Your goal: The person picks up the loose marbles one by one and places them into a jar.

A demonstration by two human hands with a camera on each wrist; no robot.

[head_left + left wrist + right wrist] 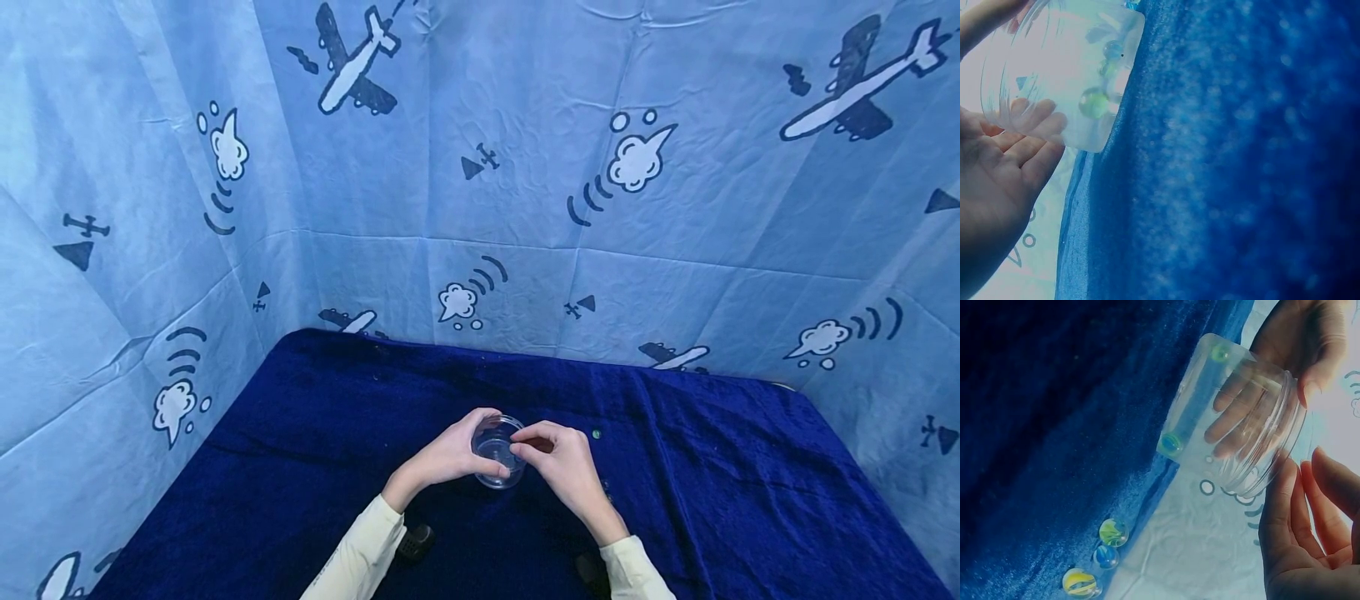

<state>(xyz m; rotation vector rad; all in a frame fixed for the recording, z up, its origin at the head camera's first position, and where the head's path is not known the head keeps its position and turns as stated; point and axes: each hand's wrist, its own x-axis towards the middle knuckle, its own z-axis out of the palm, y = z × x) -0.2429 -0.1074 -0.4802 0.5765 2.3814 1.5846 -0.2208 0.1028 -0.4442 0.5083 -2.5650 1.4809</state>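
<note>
My left hand (pixel 455 450) grips a clear plastic jar (pixel 498 450), its thumb and fingers around the side. The jar stands with its mouth up on the dark blue cloth. In the right wrist view a green marble (pixel 1219 353) and a blue-green marble (pixel 1171 444) sit at the jar's bottom; the left wrist view also shows a green marble (pixel 1093 102) there. At the jar's rim is my right hand (pixel 561 462), fingers bent loosely, thumb and fingertips slightly apart. Nothing shows between those fingertips.
A green marble (pixel 597 434) lies on the blue cloth (pixel 720 467) right of the jar. The right wrist view shows green (pixel 1113 532), blue (pixel 1106 556) and yellow (pixel 1082 583) marbles outside the jar. Light blue curtains (pixel 525 192) with airplane prints surround the table.
</note>
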